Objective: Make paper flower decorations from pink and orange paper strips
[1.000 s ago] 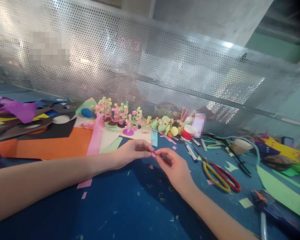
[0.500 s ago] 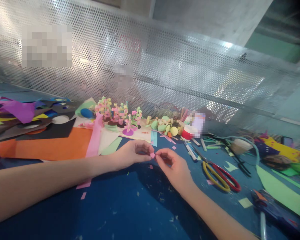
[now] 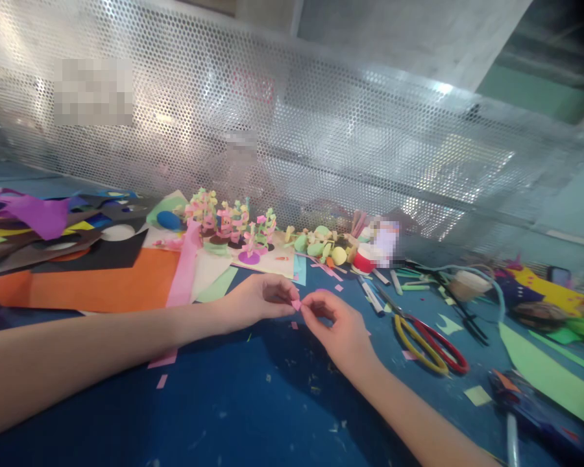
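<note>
Between the fingertips of both hands is a small pink piece (image 3: 296,305), maybe paper or foam; its exact shape is too small to tell. My left hand (image 3: 260,298) pinches it from the left with thumb and forefinger. From the right, my right hand (image 3: 338,327) pinches the same piece, its fingers curled. Both hands are just above the blue tabletop (image 3: 214,408). Behind them, several small pink, yellow and green craft figures (image 3: 226,224) stand on round bases. A purple round base (image 3: 249,258) carries the nearest one.
Scissors (image 3: 431,344) with red and yellow handles lie right of my right hand. A blue glue gun (image 3: 535,408) is at the lower right. Orange sheet (image 3: 111,282), a pink strip (image 3: 182,269) and purple scraps (image 3: 41,211) lie left. Markers (image 3: 371,295) lie beyond. A perforated metal panel (image 3: 321,123) stands behind.
Both hands stay nearly in place, with the pink piece still between them. The right fingers have shifted slightly left, and the piece is turned a little.
</note>
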The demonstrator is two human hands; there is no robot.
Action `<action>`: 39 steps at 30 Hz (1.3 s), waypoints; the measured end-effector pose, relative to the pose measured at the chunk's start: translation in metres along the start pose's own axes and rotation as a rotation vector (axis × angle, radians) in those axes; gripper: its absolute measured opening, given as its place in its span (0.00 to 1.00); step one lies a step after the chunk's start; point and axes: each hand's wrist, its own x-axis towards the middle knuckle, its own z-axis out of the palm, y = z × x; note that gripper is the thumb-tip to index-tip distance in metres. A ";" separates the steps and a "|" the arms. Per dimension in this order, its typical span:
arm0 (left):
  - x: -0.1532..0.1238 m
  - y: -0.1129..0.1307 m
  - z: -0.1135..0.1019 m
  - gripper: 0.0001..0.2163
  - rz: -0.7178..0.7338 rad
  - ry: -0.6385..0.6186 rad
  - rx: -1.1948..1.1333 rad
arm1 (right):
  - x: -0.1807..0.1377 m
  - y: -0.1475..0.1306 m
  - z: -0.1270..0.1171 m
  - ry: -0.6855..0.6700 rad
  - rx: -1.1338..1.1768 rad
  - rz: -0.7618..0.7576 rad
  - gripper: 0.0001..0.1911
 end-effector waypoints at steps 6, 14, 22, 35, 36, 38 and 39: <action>0.000 0.001 0.002 0.08 -0.036 -0.014 -0.068 | -0.001 -0.002 -0.001 0.002 -0.105 -0.064 0.04; -0.001 0.001 0.001 0.08 -0.055 -0.052 -0.055 | -0.003 -0.006 -0.002 0.057 -0.331 -0.230 0.05; 0.000 0.004 0.001 0.08 -0.058 0.018 -0.017 | -0.001 -0.005 -0.004 0.060 -0.256 -0.211 0.05; -0.002 0.006 0.001 0.10 -0.100 -0.038 -0.033 | -0.004 -0.010 -0.002 0.095 -0.411 -0.313 0.05; -0.002 0.007 0.001 0.10 -0.104 -0.044 -0.028 | -0.004 -0.010 -0.002 0.092 -0.419 -0.315 0.05; -0.002 0.007 0.001 0.11 -0.108 -0.045 -0.025 | -0.004 -0.010 -0.002 0.076 -0.416 -0.309 0.05; -0.002 0.006 0.001 0.11 -0.107 -0.039 -0.030 | -0.003 -0.010 -0.002 0.065 -0.405 -0.306 0.05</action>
